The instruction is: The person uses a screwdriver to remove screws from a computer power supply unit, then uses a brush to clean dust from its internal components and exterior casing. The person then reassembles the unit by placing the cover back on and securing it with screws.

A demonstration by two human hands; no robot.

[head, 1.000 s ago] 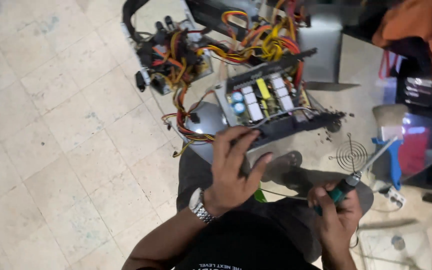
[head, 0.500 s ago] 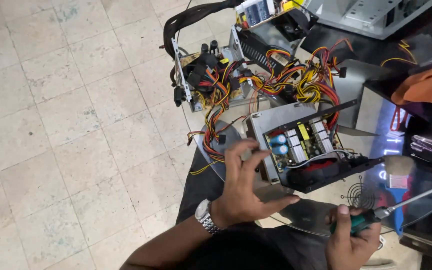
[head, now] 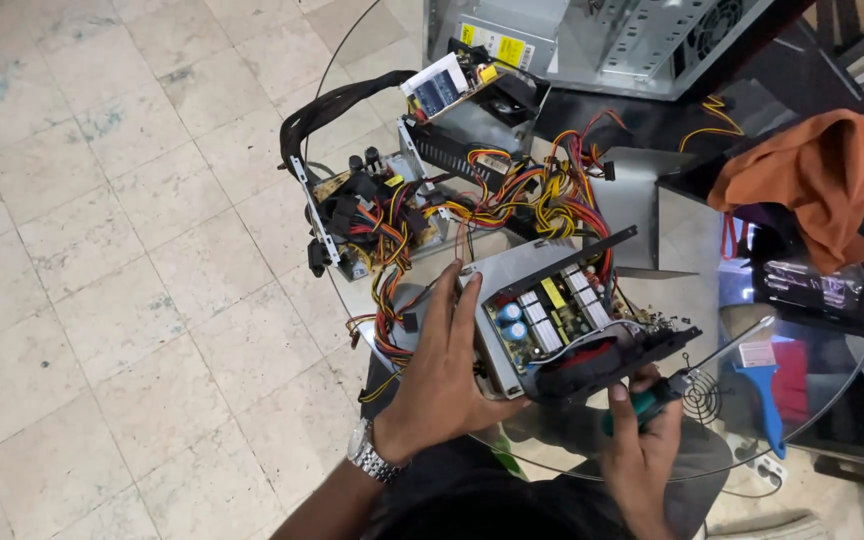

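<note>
Tiled flooring [head: 102, 300] lies below a round glass table [head: 692, 250] crowded with stripped power supply parts and bundled wiring [head: 512, 205]. Work in hand appears to be disassembly of the open power supply unit [head: 542, 310], which sits tilted at the near table edge with its circuit board exposed. Left hand [head: 442, 370] braces the unit's metal casing, fingers spread apart and flat against its side. Right hand [head: 642, 440] is closed around a green-handled screwdriver [head: 697, 365], shaft angled up and away beside the black fan [head: 602, 365]. Judged next: seat the tip squarely while the brace holds the housing steady.
</note>
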